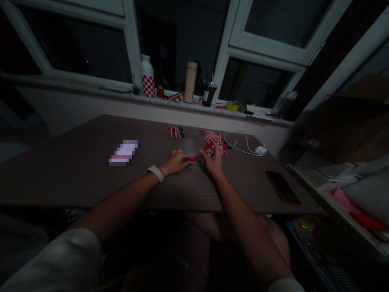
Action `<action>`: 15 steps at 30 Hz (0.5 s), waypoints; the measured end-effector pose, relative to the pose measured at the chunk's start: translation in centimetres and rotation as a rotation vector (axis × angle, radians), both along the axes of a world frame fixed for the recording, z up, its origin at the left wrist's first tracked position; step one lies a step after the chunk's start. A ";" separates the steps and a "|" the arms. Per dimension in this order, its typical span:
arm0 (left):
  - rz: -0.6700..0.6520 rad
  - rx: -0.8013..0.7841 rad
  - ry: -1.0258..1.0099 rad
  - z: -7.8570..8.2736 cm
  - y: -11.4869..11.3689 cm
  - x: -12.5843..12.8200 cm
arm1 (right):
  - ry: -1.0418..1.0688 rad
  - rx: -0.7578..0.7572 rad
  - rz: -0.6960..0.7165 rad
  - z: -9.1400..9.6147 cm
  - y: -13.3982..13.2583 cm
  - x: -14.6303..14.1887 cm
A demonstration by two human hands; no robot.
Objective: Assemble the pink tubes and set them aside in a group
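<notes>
Both my hands rest on a dark wooden table (91,182) and hold one red pen (203,151) between them. My left hand (177,161), with a white watch at the wrist, pinches the pen's near end. My right hand (213,158) is closed round its far end. Just behind my right hand lies a loose heap of red and pink pens (215,138). A short row of several pens (176,132) lies to the left of that heap.
A white cable with a charger (257,149) lies right of the heap. A dark phone in a red case (282,187) sits near the table's right edge. A blurred-out card (124,152) lies to the left. Bottles and a flask (190,82) stand on the windowsill.
</notes>
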State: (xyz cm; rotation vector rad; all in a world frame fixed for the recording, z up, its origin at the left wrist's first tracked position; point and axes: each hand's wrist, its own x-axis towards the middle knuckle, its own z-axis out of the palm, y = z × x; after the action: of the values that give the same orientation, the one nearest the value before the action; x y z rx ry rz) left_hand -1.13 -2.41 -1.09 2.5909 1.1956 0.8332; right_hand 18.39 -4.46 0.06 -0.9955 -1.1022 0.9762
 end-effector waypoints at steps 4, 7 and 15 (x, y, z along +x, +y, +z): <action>-0.013 -0.021 0.023 0.0 0.0 -0.1 | -0.031 0.183 0.050 -0.6 0.6 0.2; 0.005 -0.025 0.028 0.2 -0.1 0.0 | -0.030 0.215 0.035 -0.6 0.5 0.1; 0.002 -0.051 0.057 0.3 -0.3 0.1 | 0.000 0.215 0.013 0.1 0.0 0.0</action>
State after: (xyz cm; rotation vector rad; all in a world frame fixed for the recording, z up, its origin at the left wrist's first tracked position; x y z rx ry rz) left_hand -1.02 -2.75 -0.81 2.5900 1.2181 0.7240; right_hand 18.37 -4.49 0.11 -0.8147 -1.1881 0.8484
